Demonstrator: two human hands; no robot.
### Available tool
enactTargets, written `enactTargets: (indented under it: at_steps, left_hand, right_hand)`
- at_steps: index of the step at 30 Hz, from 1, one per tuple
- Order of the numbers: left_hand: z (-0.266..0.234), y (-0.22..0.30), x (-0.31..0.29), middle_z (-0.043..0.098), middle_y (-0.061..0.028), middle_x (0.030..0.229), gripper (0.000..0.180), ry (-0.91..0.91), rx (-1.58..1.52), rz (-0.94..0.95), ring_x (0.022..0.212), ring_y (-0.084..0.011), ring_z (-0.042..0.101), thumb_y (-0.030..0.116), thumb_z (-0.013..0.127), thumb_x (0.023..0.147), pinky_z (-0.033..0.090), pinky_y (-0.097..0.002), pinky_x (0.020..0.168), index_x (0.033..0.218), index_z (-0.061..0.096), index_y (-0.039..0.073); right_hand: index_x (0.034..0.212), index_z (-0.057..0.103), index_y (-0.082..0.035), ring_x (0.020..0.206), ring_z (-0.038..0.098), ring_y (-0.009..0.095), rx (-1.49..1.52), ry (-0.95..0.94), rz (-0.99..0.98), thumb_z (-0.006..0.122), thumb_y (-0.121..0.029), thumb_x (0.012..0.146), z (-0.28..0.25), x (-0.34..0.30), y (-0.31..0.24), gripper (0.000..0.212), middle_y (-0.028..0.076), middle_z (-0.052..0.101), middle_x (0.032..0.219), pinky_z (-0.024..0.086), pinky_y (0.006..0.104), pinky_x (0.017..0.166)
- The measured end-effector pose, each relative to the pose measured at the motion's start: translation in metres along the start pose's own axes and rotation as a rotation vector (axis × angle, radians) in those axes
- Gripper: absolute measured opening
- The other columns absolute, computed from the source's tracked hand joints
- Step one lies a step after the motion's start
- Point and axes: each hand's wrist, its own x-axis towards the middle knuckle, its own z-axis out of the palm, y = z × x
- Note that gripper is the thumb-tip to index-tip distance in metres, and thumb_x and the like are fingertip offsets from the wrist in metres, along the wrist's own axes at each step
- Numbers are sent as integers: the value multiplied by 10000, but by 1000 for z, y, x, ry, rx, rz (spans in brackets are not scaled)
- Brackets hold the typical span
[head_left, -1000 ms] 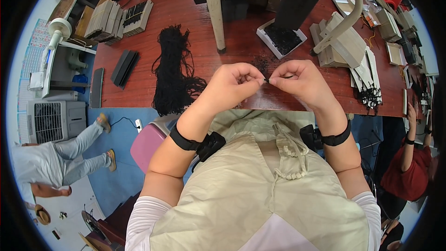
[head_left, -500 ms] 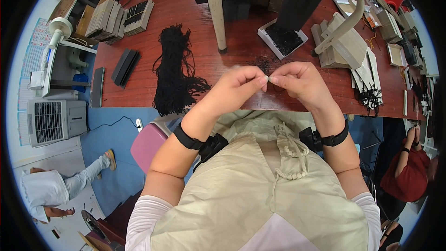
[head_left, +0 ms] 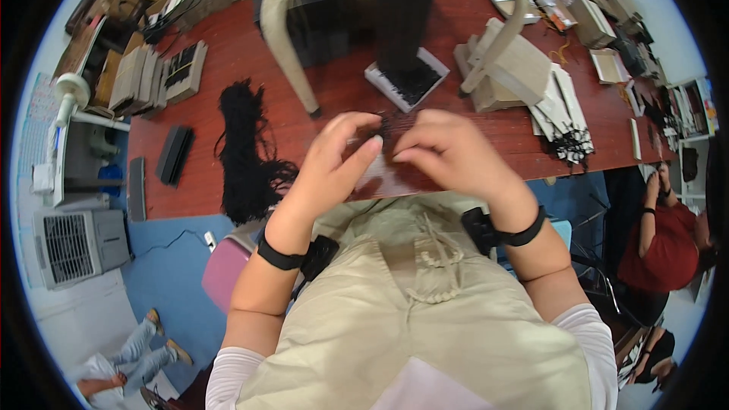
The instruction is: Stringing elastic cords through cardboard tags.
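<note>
Over the front part of the red-brown table, my left hand (head_left: 339, 156) is open, its thumb spread from its bent fingers. My right hand (head_left: 453, 153) faces it with curled fingers and the thumb a little apart. I see nothing held in either hand, though motion blurs the fingertips slightly. Loose small black bits (head_left: 389, 127) lie on the table between and beyond the fingertips. A shallow white box (head_left: 386, 89) of small black pieces sits just past my hands. To the left of my left hand lies a thick bundle of black cords (head_left: 247, 152).
A pale-legged stool (head_left: 292, 53) with a dark upright piece (head_left: 408, 7) stands over the table beyond my hands. Grey cartons (head_left: 524, 68) and white strips with black cords (head_left: 566, 118) lie right. Black blocks (head_left: 175, 156) lie left. Other people sit on both sides.
My fingertips, pressed together before around a tiny pale spot, have come apart. The view has shifted, so the table's things appear farther left.
</note>
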Motion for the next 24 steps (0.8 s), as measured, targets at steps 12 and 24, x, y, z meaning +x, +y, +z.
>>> enactTargets:
  at_steps: [12, 24]
  left_hand:
    - [-3, -9, -9, 520, 18, 687, 180, -388, -428, -480, 680, -73, 487, 143, 466, 964, 420, -222, 628, 940, 589, 14]
    - [-8, -12, -12, 586, -59, 881, 144, -180, -697, -478, 679, -118, 494, 113, 456, 958, 426, -257, 702, 1031, 540, 22]
  right_hand:
    - [887, 671, -78, 886, 574, 314, -417, 445, 183, 702, -163, 751, -62, -35, 58, 164, 114, 616, 958, 463, 396, 760]
    - [1109, 666, -203, 1177, 427, 349, -1102, 628, 101, 728, -209, 742, -58, -46, 94, 372, 86, 476, 1353, 324, 477, 952]
